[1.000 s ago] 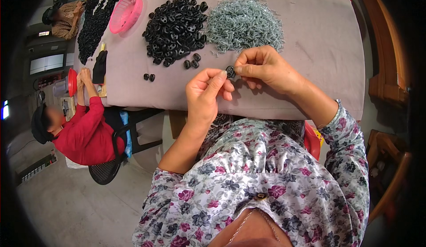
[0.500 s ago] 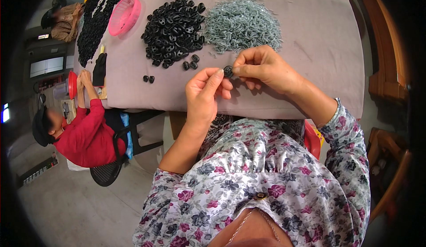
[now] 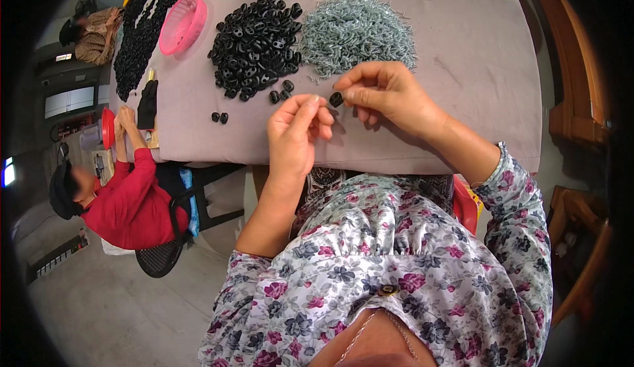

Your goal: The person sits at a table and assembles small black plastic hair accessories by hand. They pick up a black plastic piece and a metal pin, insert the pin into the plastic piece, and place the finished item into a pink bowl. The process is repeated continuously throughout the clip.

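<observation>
My right hand (image 3: 382, 96) pinches a small black oval plastic piece (image 3: 336, 99) between thumb and fingertips, just above the near part of the table. Beside it on the left, my left hand (image 3: 297, 121) is closed, thumb against the index finger; whether something tiny sits in that pinch I cannot make out. The left fingertips are a little apart from the black piece. Beyond my hands lies a heap of black oval pieces with holes (image 3: 254, 47). To its right spreads a heap of small silvery screw-like metal parts (image 3: 358, 32), close past my right hand.
Several stray black pieces (image 3: 215, 117) lie left of my hands. A pink plastic basket (image 3: 183, 24) stands at the far left, near a larger spread of black pieces (image 3: 135, 53). A co-worker in a red top (image 3: 129, 199) sits at the table's left side.
My hands have parted slightly. The black piece, earlier touched by both, is now in my right hand alone, and my left hand has drawn back to the left.
</observation>
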